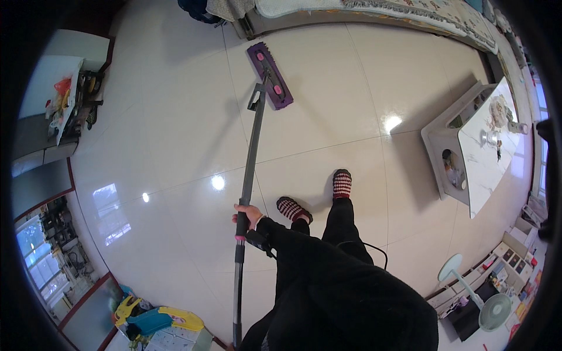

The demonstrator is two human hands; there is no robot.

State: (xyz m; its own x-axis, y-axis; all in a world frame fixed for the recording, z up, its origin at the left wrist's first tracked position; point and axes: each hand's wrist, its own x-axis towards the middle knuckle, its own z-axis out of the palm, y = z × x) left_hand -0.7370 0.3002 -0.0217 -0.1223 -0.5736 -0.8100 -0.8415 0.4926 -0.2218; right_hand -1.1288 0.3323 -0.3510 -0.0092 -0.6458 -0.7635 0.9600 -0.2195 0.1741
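My right hand point(250, 216) is closed around the grey pole of a flat mop point(253, 152), partway along it. The black-sleeved right arm crosses in front of my body. Far ahead, the mop's purple fringed head point(270, 76) lies flat on the floor, slanting, with pink pieces on its top. Its pole runs back to the lower edge, where a small bit of my left hand point(230, 347) shows beside it. That hand's fingers are hidden.
Glossy pale tiles point(316, 140) surround my knitted slippers point(342, 183). A white table point(492, 152) stands right, a covered couch point(374, 23) at the far side. A fan point(495, 312) is lower right; blue and yellow plastic items point(158, 320) are lower left. A cabinet point(44, 93) lines the left.
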